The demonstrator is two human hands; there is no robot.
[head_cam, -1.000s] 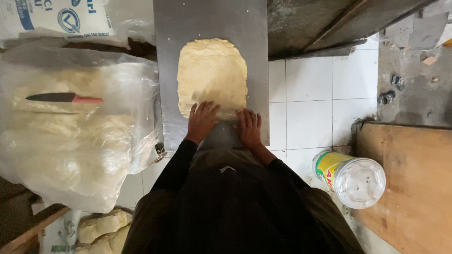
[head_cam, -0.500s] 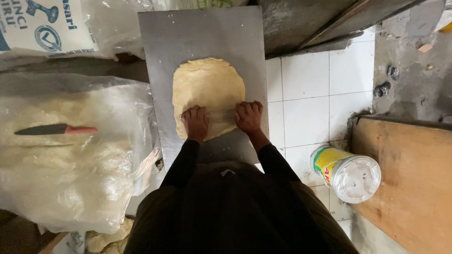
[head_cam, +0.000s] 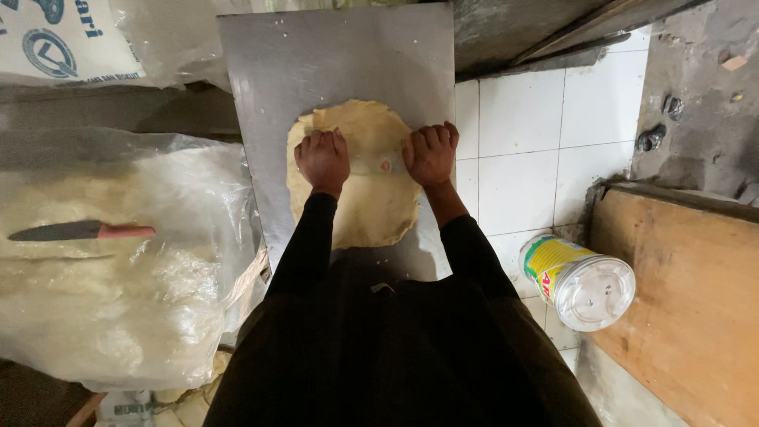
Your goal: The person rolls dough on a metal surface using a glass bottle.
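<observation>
On the grey metal sheet [head_cam: 340,55] before me lies a flat round of pale yellow dough [head_cam: 360,202], roughly midway between the sheet's left and right edges and nearer its near edge than its far one. My left hand [head_cam: 322,160] rests knuckles-up on the dough's left part, fingers curled together; my right hand [head_cam: 429,153] sits the same way over its right edge, fingers curled and close. Between the two hands a pale rod, a rolling pin [head_cam: 378,164], shows across the dough, and both hands press down on its ends; I cannot tell whether the fingers wrap fully round it.

Beyond the dough the sheet runs bare up to its far edge, giving open room ahead of my knuckles. Toward the left edge only a narrow bare strip is left; toward the right edge my right hand comes close to the border. Behind my wrists the dough reaches almost to the sheet's near edge.

Left of the sheet, just beside its edge, a large clear plastic bag [head_cam: 118,269] holds more dough, with a knife [head_cam: 79,231] with a reddish handle lying on top. Right of the sheet is white tiled floor [head_cam: 530,150], a yellow-labelled tin with a clear lid [head_cam: 579,281] on its side, and beside that a wooden board [head_cam: 688,308].
</observation>
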